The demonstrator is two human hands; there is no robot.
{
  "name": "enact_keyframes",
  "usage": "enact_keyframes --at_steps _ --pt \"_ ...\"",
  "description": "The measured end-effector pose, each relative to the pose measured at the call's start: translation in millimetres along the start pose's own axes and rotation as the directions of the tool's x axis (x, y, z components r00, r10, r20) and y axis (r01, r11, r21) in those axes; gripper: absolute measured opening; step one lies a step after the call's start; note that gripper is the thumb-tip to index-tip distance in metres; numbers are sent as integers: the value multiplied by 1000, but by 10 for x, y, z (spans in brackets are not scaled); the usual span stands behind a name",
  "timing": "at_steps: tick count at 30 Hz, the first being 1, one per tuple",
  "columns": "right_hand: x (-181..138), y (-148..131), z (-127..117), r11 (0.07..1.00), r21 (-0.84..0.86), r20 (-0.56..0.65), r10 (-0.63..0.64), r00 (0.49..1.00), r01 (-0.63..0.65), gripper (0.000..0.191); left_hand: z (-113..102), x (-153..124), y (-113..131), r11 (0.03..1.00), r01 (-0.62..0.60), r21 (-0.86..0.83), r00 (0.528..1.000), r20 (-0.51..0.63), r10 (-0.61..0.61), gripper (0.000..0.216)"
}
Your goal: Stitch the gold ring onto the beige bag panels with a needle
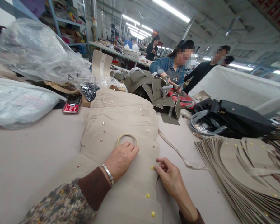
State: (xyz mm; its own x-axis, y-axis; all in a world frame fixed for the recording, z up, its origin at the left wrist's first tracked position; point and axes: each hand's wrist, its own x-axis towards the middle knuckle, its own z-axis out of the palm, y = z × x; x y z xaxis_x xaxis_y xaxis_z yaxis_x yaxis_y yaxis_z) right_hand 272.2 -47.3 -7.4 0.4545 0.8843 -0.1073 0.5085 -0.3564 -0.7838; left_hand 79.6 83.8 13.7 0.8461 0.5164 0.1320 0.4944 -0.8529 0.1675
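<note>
A fanned stack of beige leather-like panels [121,124] with small metal studs runs down the middle of the table. My left hand [122,157] rests on the panels, its fingers closed on the near edge of a thin yellow tape roll [127,134]. At the stack's right edge, my right hand [170,177] is curled, thumb and forefinger close together. Its thumb tip is at a small yellow tape piece [152,167] on a panel; anything between the fingertips is too small to make out. Nearer me, more yellow tape pieces [147,195] sit along the right edge.
Right of me lies a large fanned pile of similar panels [235,174], with a black bag [233,118] behind. A narrow strap [177,151] lies between. A red phone [72,104] and plastic-wrapped bundles [21,102] are left. Beyond the grey-brown bag parts [151,87], a co-worker [170,67] works.
</note>
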Motion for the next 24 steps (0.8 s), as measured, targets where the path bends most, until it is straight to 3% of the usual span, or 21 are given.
enact_keyframes --at_steps 3,7,10,13,16,19,21,24 --pt "-69 -38 -38 999 52 89 3 996 -8 29 -23 -44 -1 1000 -8 9 999 34 8 20" --pt "-142 -88 -85 988 -149 212 2 977 30 18 -34 -195 -3 998 -36 -43 998 48 38 20" --pt "-155 -139 -95 968 -222 167 -77 983 113 14 -15 -303 9 982 -86 -167 995 -73 75 19" --pt "-169 -244 -70 960 -104 54 -254 966 258 14 -13 -368 50 941 -161 -299 971 -218 97 30" --pt "-192 -396 -11 879 1 0 -476 879 476 15 -32 -401 115 920 -203 -336 952 -289 105 43" --pt "-200 -521 64 757 0 -6 -653 757 653 19 -38 -423 187 927 -204 -316 943 -316 100 40" --pt "-200 -557 114 690 -34 20 -723 691 723 19 -30 -437 235 932 -212 -294 935 -337 106 37" --pt "-212 -551 181 638 -95 32 -765 643 764 18 -21 -458 297 939 -212 -271 928 -358 106 33"
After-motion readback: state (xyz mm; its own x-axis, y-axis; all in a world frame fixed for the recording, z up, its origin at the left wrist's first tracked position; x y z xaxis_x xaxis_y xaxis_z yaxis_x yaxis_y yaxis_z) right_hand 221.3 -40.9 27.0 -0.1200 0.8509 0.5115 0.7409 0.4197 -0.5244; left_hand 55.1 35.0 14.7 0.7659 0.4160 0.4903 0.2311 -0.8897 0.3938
